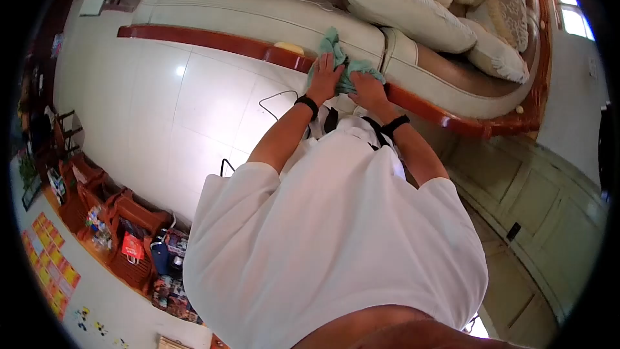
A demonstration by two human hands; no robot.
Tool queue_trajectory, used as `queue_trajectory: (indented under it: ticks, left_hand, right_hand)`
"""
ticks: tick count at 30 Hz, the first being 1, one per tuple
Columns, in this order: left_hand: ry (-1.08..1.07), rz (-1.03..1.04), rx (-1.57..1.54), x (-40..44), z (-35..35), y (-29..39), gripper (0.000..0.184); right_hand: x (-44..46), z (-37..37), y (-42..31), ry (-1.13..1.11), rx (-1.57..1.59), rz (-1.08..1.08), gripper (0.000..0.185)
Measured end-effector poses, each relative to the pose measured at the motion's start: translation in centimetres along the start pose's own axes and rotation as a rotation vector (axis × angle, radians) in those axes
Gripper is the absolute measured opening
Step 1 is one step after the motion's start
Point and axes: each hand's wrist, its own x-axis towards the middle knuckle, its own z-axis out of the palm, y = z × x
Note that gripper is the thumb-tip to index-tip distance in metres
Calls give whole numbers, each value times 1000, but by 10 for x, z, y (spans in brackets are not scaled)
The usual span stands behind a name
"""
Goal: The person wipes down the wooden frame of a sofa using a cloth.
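A crumpled green cloth (pixel 330 44) lies over the red-brown wooden edge (pixel 226 43) of a cream sofa (pixel 258 13). My left hand (pixel 325 77) rests on the left part of the cloth, fingers stretched out and slightly apart. On the right part of the cloth is my right hand (pixel 368 88), its fingers bent and pressed into the fabric. Both hands are close together at the front of the sofa. A yellowish block (pixel 289 47) sits on the wooden edge, left of my left hand.
Several cushions (pixel 407 13) lie on the sofa. A thin black cable (pixel 276 95) runs over the tiled floor (pixel 148 110). Wooden chairs (pixel 139 210) with bags stand at the lower left. Cabinet doors (pixel 516 187) are at the right.
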Motion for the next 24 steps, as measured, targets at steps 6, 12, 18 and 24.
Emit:
queue_trajectory:
  ticks: [6, 12, 18, 24]
  left_hand:
    - [-37, -28, -100, 1, -8, -4, 70]
    - [-230, 124, 171, -39, -29, -44, 90]
    - [-255, -19, 34, -51, -31, 3, 107]
    - [-84, -114, 40, -38, 6, 94, 109]
  right_hand:
    - [16, 5, 7, -14, -60, 4, 52]
    - [68, 52, -3, 141, -137, -274, 34]
    - [24, 44, 20, 114, -154, -388, 21]
    - [-50, 15, 91, 65, -38, -369, 26]
